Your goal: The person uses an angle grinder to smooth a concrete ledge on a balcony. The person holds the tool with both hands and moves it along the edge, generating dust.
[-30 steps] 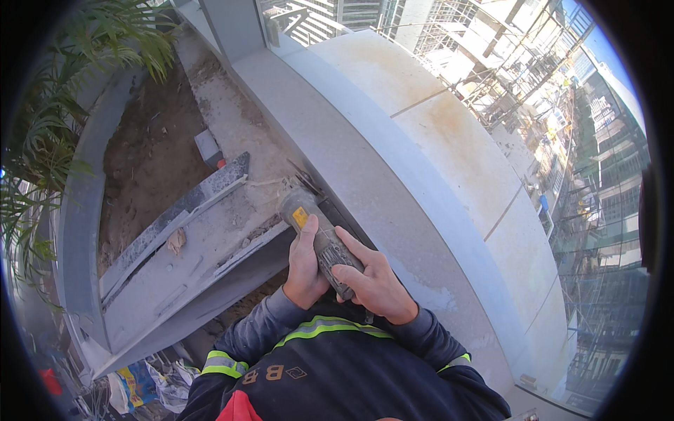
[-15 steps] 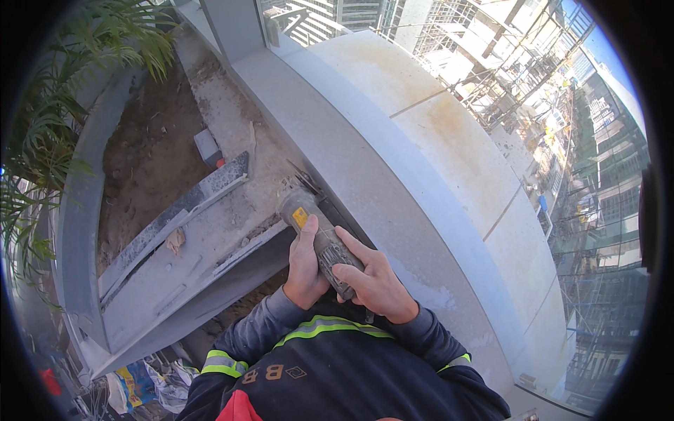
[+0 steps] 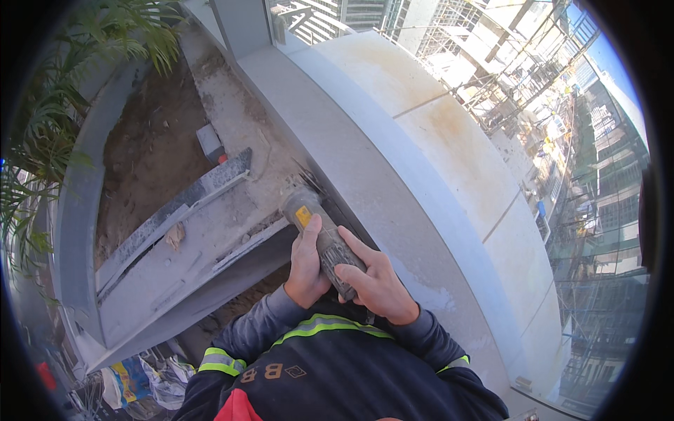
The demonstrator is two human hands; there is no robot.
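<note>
Both my hands are closed round a dusty grey angle grinder (image 3: 325, 238) with a yellow label near its head. My left hand (image 3: 307, 265) grips its left side, thumb lying up along the body below the label. On the other side, my right hand (image 3: 379, 281) wraps the rear end, with the index finger stretched forward along the casing. The grinder's head points away from me, down into the corner where the concrete ledge (image 3: 270, 168) meets the pale sill (image 3: 337, 133). Its disc is mostly hidden, and a little dust hazes the spot.
A dark stone strip (image 3: 189, 203) and a grey block (image 3: 209, 142) lie on the left, beside a soil bed (image 3: 151, 151). Palm fronds (image 3: 119, 42) hang at far left. Bags (image 3: 130, 382) sit low left. Beyond the curved white ledge (image 3: 449, 140) stands scaffolding (image 3: 505, 77).
The view has shifted slightly. Both hands keep the same hold on the grinder, whose head stays in the same corner.
</note>
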